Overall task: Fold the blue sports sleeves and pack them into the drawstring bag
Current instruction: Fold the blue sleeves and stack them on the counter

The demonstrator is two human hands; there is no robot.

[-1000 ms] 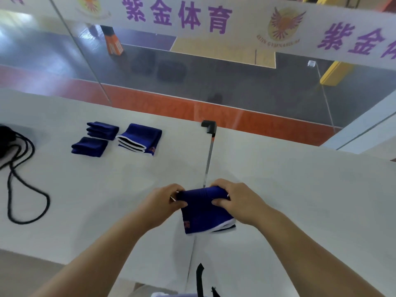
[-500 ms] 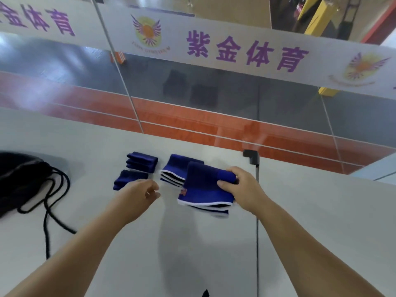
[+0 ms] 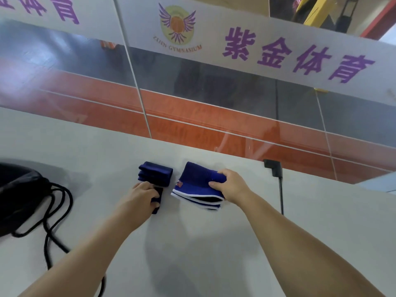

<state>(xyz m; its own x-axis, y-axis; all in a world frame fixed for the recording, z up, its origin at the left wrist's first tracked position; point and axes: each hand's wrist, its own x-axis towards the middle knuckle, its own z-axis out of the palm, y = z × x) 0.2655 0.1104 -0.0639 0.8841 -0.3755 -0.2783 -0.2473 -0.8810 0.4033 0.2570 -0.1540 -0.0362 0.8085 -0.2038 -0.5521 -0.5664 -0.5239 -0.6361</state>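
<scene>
A stack of folded blue sleeves (image 3: 194,187) with white edging lies on the white table (image 3: 192,243). My right hand (image 3: 230,186) grips the top sleeve at the stack's right end. My left hand (image 3: 140,198) is curled round a small dark-blue folded sleeve (image 3: 158,199), which it mostly hides. Another small folded dark-blue sleeve (image 3: 155,173) lies just behind it. The black drawstring bag (image 3: 17,196) sits at the left edge, its cords (image 3: 55,221) trailing toward me.
A glass barrier (image 3: 192,93) with a white banner of purple lettering runs along the table's far edge. A black clamp (image 3: 273,167) sits at the seam between two table panels, to the right of the stack.
My right hand carried the folded sleeve left and set it on the stack of folded sleeves. My left hand let go of it and closed on the near small dark-blue sleeve.
</scene>
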